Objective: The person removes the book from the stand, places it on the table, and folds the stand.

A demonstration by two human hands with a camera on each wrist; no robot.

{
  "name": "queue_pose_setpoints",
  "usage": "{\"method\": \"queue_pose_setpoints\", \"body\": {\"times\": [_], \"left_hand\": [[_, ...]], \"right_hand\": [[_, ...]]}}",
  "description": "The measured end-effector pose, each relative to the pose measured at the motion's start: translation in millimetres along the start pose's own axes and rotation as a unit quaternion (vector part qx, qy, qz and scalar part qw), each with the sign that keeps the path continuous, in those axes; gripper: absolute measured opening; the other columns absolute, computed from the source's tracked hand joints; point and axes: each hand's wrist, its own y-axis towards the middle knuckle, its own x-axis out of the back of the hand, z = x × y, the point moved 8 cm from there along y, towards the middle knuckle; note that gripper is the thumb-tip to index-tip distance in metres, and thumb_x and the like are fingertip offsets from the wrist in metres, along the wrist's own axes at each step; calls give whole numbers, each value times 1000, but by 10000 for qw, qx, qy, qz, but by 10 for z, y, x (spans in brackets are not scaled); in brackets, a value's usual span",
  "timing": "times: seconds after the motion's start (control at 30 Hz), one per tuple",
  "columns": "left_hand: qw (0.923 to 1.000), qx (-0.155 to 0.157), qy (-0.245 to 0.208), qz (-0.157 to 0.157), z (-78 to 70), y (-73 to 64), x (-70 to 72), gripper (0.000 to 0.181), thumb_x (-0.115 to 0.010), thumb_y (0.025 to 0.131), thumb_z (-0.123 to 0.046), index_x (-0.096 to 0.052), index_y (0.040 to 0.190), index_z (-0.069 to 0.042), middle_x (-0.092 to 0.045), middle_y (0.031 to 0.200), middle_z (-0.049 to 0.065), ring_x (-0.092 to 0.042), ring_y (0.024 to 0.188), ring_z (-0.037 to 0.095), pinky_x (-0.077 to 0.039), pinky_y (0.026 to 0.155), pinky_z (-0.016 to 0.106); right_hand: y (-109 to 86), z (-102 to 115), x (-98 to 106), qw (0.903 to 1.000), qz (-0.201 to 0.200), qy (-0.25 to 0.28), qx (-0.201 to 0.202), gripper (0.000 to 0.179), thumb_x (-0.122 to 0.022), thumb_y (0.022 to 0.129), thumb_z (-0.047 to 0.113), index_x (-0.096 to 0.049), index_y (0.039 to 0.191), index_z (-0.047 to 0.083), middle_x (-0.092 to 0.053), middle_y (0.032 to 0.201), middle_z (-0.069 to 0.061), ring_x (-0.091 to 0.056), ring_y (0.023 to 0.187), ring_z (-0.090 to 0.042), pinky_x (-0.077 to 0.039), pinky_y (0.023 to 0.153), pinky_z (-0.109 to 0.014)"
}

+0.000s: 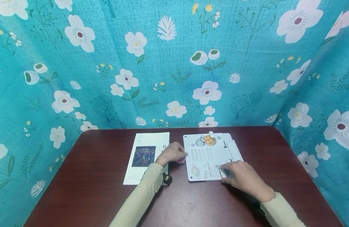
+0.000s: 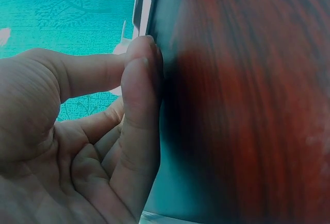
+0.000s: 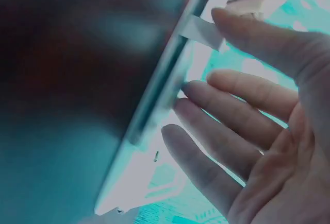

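A flat white folded book stand (image 1: pixel 201 156), printed with planets and "Tiny universe", lies on the table. My left hand (image 1: pixel 173 153) is at its left edge; in the left wrist view thumb and forefinger (image 2: pixel 139 80) pinch together at that edge (image 2: pixel 145 5). At the stand's near right corner is my right hand (image 1: pixel 245 176), beside a small white clip (image 1: pixel 222 172). The right wrist view shows the thumb (image 3: pixel 242 28) touching this white clip (image 3: pixel 202 32), while the other fingers (image 3: pixel 221 136) are loosely extended by the stand.
A white book (image 1: pixel 134 173) with a dark picture on its cover lies left of the stand, partly under my left forearm. Another white clip (image 1: pixel 211 134) sits on the stand's far edge. A flowered teal curtain (image 1: pixel 151 63) hangs behind the dark red table (image 1: pixel 86 176).
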Motion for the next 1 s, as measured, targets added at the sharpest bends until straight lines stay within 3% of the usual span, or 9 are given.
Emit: {"method": "queue_pose_setpoints", "body": {"times": [0.23,0.53,0.77,1.0], "left_hand": [[10000,79,-25,12,20,7,-14,22,-71,98,-15,-72,79,-4,-73,67,6,-69,57,11,-63,59,27],[9998,156,-65,-85,31,10,14,20,-72,97,-15,-71,81,-4,-73,67,6,-68,55,11,-63,59,27],[9998,171,-27,-82,55,15,-10,20,-72,97,-16,-71,80,-5,-73,67,6,-69,57,12,-63,60,28],[9997,214,76,-124,57,33,19,19,-72,97,-16,-71,81,-5,-73,67,6,-70,57,13,-63,59,27]], "right_hand": [[191,-84,154,9987,110,490,18,35,-88,82,20,-80,113,6,-80,110,-13,-77,99,-27,-65,81,-46],[827,-230,391,9974,-306,642,107,33,-80,90,11,-76,121,0,-79,113,-19,-75,108,-38,-61,92,-56],[1235,-413,353,9978,-4,645,-170,37,-76,93,11,-71,128,-2,-74,125,-24,-70,118,-44,-59,97,-59],[1518,-561,277,9936,356,997,-392,41,-72,97,12,-66,134,-4,-70,131,-27,-67,122,-47,-56,101,-62]]}}
